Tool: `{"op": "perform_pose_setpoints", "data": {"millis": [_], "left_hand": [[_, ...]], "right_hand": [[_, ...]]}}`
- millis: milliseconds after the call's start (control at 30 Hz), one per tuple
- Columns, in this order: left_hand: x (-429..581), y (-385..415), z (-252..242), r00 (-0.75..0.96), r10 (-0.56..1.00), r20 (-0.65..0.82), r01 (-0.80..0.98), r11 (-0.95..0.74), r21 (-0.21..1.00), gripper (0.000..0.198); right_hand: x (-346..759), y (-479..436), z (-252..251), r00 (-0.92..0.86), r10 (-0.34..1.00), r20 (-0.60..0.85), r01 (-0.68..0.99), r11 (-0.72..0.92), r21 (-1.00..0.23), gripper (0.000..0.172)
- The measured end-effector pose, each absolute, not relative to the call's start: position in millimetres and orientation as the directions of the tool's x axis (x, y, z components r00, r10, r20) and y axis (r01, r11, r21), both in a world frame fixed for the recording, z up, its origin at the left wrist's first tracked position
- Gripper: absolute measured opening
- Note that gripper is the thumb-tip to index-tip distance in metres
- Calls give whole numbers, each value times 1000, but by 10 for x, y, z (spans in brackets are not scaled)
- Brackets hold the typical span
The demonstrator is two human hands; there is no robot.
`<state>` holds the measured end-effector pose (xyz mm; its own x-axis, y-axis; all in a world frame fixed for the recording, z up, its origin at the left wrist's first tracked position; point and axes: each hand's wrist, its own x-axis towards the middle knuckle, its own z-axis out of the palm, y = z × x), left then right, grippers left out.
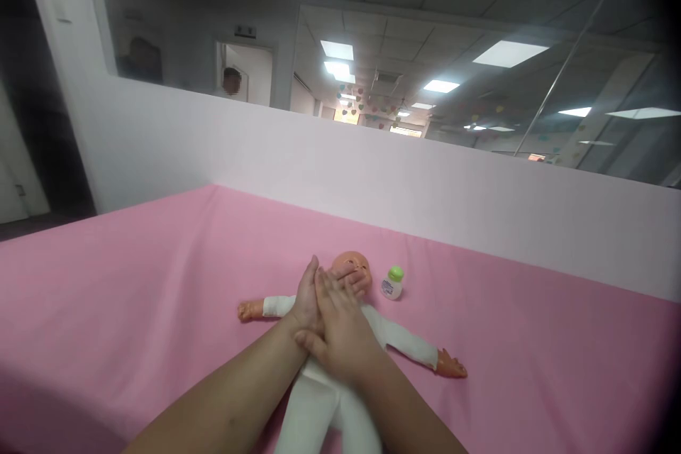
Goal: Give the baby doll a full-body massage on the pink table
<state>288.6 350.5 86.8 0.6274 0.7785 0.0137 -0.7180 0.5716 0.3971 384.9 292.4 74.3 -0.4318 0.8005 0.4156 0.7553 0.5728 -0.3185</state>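
A baby doll [327,376] with a white cloth body lies on its back, arms stretched out to both sides. Over its chest and the lower part of its face, my two hands are pressed together. My left hand [308,301] has its palm turned up, with the thumb raised and the fingers stretched out. Across that palm lies my right hand [343,330], flat with its fingers extended and slightly blurred. Nothing shows between the palms. To the right of the doll's head [348,259] stands a small clear bottle [392,289] with a green cap.
A pink cloth [532,340] covers the table under the doll, with soft folds at the left. Behind it runs a low white wall [425,184] with glass panels above. Through the glass, a person [232,80] is visible near a doorway.
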Motion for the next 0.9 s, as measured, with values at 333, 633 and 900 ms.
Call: {"op": "perform_pose_setpoints", "data": {"millis": [333,633,900], "left_hand": [[2561,3858,914,407,913,18,-826,360,433,85],[2695,3791,834,483,873,66,-819,424,388,81],[2898,3607,780,672,736,80,-694,588,416,88]], "right_hand": [[3913,2925,822,-457,822,340,787,552,-276,83],[3825,2772,878,-598,716,360,674,693,-258,94],[3944,2970,791,-396,806,440,825,523,-215,88]]}}
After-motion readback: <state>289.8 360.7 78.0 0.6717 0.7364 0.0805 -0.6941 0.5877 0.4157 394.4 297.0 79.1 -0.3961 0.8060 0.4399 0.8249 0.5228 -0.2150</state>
